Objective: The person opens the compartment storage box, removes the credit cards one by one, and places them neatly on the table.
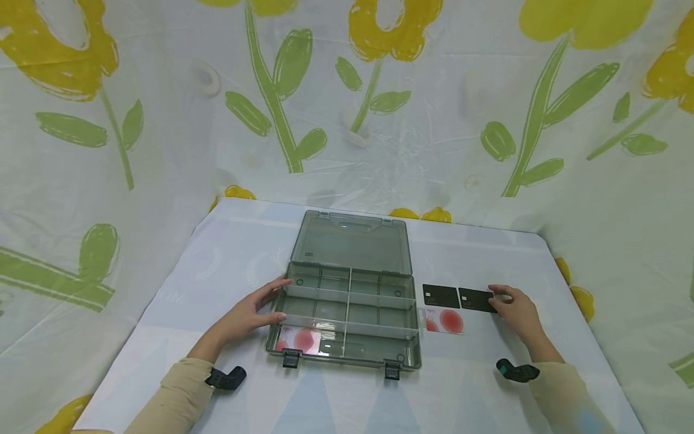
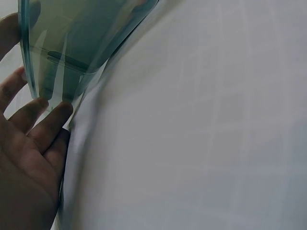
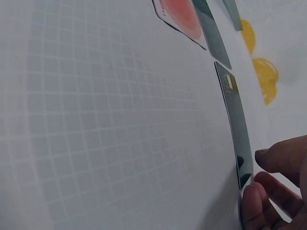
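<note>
A translucent grey compartment box [image 1: 347, 360] lies with its lid [image 1: 355, 241] swung back. My left hand [image 1: 250, 310] rests against the box's left side, fingers spread; in the left wrist view, fingertips meet the box wall [image 2: 72, 28]. Inside the front left compartment lies a pink card with red circles [image 1: 299, 339]. To the right of the box, two black VIP cards [image 1: 441, 296] lie side by side, above another pink card [image 1: 444, 320]. My right hand [image 1: 517, 310] is at the right end of the right-hand black card [image 3: 235, 120], its fingertips close around that end.
A white, pale-patterned cloth covers the table [image 1: 228, 265]. Behind and beside it hangs a flowered curtain [image 1: 434, 132]. Two latches [image 1: 291, 360] stick out from the box's front edge. Each wrist wears a black strap [image 1: 226, 378].
</note>
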`<act>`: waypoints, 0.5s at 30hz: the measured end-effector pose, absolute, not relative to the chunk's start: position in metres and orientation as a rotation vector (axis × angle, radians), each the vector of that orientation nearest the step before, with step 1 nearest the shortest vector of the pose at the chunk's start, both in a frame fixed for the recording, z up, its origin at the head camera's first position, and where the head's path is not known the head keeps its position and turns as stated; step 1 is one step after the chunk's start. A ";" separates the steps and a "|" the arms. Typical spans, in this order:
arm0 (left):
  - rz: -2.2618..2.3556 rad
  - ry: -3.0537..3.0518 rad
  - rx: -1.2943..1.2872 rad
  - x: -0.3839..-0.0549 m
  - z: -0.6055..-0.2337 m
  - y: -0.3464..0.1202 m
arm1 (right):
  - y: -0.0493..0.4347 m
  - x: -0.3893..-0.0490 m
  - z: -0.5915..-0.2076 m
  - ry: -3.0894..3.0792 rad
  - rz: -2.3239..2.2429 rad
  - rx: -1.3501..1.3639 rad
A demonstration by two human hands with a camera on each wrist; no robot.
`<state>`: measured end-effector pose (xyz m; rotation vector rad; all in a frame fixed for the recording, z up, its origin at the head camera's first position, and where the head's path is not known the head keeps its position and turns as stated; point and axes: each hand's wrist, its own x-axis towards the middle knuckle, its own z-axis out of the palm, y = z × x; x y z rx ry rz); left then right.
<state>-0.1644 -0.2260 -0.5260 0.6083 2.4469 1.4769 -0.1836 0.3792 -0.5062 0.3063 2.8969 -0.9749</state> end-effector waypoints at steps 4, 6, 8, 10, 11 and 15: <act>1.479 2.447 0.606 -0.165 -0.526 -0.226 | 0.379 -0.183 -0.506 2.896 -0.992 0.311; 1.478 2.449 0.605 -0.165 -0.526 -0.226 | 0.379 -0.182 -0.506 2.892 -0.998 0.318; 1.475 2.450 0.603 -0.164 -0.526 -0.226 | 0.379 -0.182 -0.505 2.891 -0.999 0.322; 1.476 2.449 0.602 -0.164 -0.525 -0.226 | 0.379 -0.181 -0.505 2.892 -1.003 0.326; 1.476 2.449 0.602 -0.164 -0.525 -0.226 | 0.378 -0.181 -0.504 2.892 -1.007 0.327; 1.473 2.452 0.601 -0.164 -0.524 -0.225 | 0.375 -0.179 -0.501 2.895 -1.019 0.328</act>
